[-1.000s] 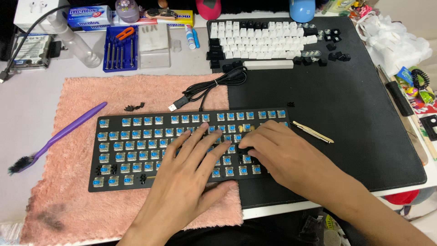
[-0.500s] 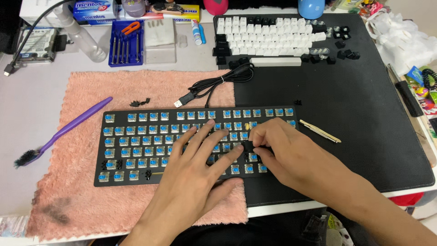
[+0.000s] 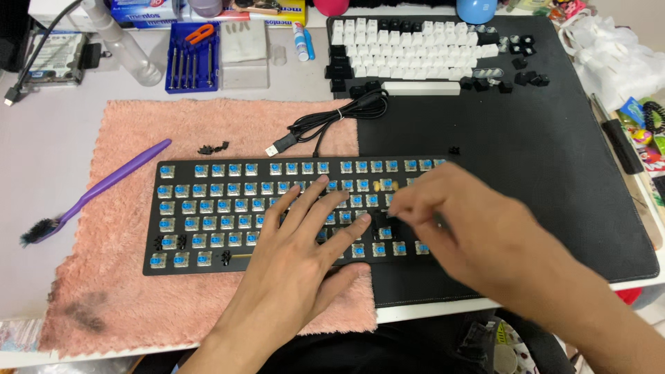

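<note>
Keycaps stripped, the black keyboard (image 3: 228,215) with blue switches lies bare; white and black keycaps (image 3: 409,52) sit far right. Left hand (image 3: 305,256) rests flat and open; right hand (image 3: 471,235) pinches at a switch, its grasp unclear.

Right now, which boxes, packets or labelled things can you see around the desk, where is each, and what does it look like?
Blue and white box: far edge, left; flat, rectangular.
Yellow packet: far edge, beside the blue box; long, partly hidden.
Small tube: beside the blue tool tray; white, blue label.
Labelled flat drive: far left; grey, white sticker.
Colourful packets: right edge; partly cut off.
No screens.
</note>
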